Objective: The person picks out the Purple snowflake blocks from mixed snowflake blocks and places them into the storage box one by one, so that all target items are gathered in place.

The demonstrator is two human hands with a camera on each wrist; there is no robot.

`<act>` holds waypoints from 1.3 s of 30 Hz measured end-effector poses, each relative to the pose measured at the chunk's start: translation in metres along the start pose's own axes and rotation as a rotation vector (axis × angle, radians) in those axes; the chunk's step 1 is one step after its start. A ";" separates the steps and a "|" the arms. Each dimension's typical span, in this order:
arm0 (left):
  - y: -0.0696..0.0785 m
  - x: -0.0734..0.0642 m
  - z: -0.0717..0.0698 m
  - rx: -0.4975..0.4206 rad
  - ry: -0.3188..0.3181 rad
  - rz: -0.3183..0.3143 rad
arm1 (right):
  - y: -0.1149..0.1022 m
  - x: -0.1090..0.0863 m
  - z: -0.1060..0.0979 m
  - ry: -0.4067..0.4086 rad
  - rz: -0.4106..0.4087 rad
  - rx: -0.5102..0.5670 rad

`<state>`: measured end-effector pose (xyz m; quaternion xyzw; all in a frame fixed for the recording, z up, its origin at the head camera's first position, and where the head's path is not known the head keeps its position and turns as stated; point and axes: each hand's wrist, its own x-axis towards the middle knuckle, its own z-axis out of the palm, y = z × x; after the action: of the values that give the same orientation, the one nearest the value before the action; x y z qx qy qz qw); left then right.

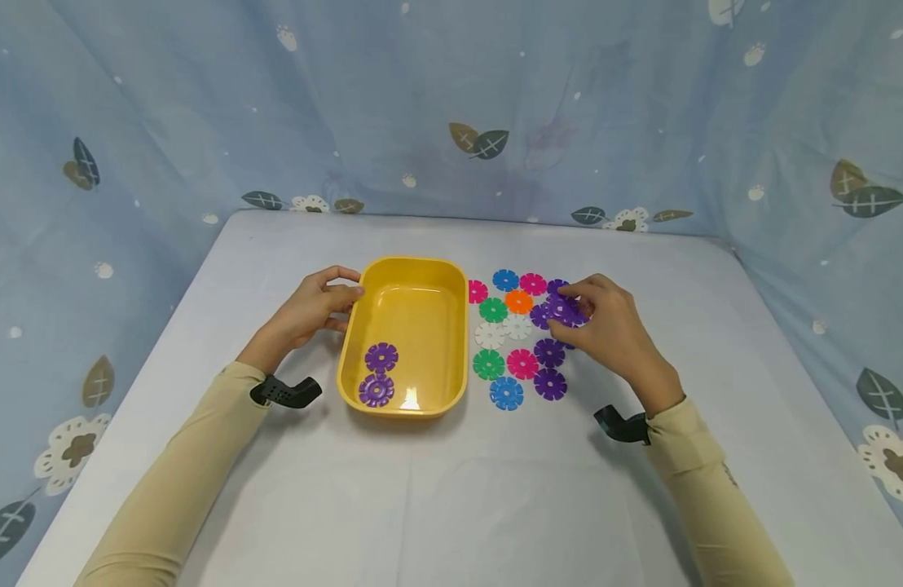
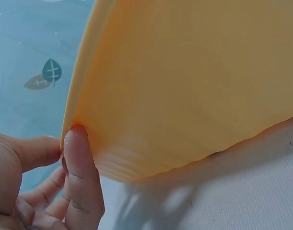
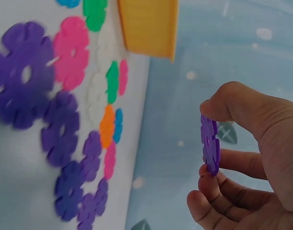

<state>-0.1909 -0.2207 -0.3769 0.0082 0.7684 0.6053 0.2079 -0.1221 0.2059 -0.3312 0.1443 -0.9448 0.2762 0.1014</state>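
My left hand [image 1: 310, 308] pinches the left rim of a yellow tray [image 1: 420, 330]; the left wrist view shows thumb and forefinger on either side of that rim. Inside the tray, at its near left, lie two purple notched flower-shaped discs [image 1: 381, 358]. My right hand [image 1: 611, 328] holds another purple disc [image 3: 211, 143] by its edges between thumb and fingers. In the right wrist view that disc is raised off the table and seen almost edge-on. Several more purple discs [image 1: 550, 353] lie under and beside this hand, some partly hidden by it.
Right of the tray, several flat discs lie close together: green [image 1: 488, 364], pink [image 1: 522, 364], blue [image 1: 506, 393], white [image 1: 490, 335] and one orange [image 1: 519, 302]. A white cloth [image 1: 481, 489] covers the table. Behind it hangs a blue patterned curtain [image 1: 393, 106].
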 end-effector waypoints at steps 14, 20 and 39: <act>-0.002 0.000 0.000 -0.006 0.002 0.019 | -0.044 0.024 0.007 -0.014 -0.084 0.036; -0.002 0.000 0.002 -0.021 -0.001 0.018 | -0.059 0.032 0.012 -0.030 -0.148 0.083; -0.004 -0.002 0.000 -0.027 0.013 0.033 | -0.118 0.067 0.046 -0.126 -0.244 0.162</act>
<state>-0.1885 -0.2224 -0.3804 0.0142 0.7610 0.6191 0.1932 -0.1510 0.0715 -0.2931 0.2830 -0.8992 0.3277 0.0626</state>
